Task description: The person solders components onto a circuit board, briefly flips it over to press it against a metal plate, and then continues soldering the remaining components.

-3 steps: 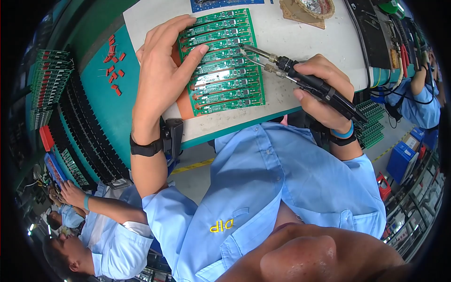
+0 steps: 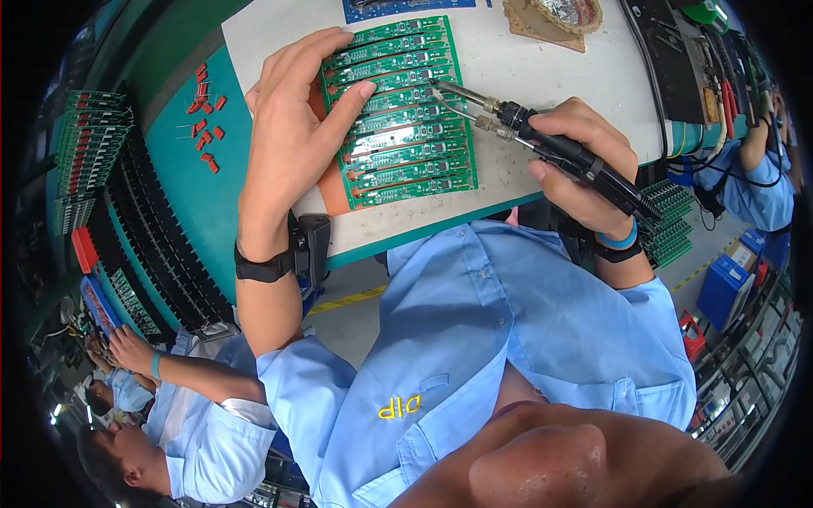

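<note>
A green circuit board panel (image 2: 398, 127), made of several narrow strips side by side, lies on the white work surface. My left hand (image 2: 292, 118) holds its left side, the thumb pressed on the strips and the fingertips over the far left corner. An orange piece shows under the panel's left edge. My right hand (image 2: 589, 152) is closed around a black soldering iron (image 2: 584, 165) with a thin metal feed tube beside its tip. The tip meets the panel near its right edge, at an upper strip; whether it touches cannot be made out.
Red components (image 2: 203, 127) with wire leads lie scattered on the green mat (image 2: 161, 152) at left. Beyond them stand black racks (image 2: 161, 229) and stacked green boards (image 2: 93, 152). A foil-lined dish (image 2: 572, 13) sits at the far right. A co-worker (image 2: 195, 423) is at lower left.
</note>
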The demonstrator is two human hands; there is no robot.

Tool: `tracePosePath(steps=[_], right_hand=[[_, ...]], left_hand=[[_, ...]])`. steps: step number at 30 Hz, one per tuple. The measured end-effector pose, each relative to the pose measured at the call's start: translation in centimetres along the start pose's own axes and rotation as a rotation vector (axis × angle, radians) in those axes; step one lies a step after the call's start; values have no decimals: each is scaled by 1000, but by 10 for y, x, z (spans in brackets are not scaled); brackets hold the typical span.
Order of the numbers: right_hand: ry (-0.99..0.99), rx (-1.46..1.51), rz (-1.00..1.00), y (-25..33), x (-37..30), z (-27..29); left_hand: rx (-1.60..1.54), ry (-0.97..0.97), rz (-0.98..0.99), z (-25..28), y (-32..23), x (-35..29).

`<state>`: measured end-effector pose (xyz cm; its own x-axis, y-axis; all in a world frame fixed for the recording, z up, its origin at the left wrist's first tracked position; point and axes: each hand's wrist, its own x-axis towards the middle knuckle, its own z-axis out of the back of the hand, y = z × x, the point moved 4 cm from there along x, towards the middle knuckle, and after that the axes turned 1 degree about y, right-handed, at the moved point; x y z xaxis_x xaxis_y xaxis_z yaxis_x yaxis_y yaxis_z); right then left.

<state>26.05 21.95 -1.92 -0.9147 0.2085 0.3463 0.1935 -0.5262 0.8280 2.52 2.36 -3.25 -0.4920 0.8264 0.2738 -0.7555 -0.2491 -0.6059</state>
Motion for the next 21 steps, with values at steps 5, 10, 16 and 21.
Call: tracePosePath(steps=[5, 10, 16, 21], right_hand=[[-86, 6, 18, 1, 4, 2], [-84, 4, 11, -2, 8, 1], [-80, 11, 2, -6, 9, -2], [-74, 7, 5, -6, 11, -2]], left_hand=[[56, 4, -3, -1, -1, 0], [41, 6, 2, 0, -1, -1], [45, 11, 1, -1, -1, -1], [42, 15, 0, -1, -1, -2]])
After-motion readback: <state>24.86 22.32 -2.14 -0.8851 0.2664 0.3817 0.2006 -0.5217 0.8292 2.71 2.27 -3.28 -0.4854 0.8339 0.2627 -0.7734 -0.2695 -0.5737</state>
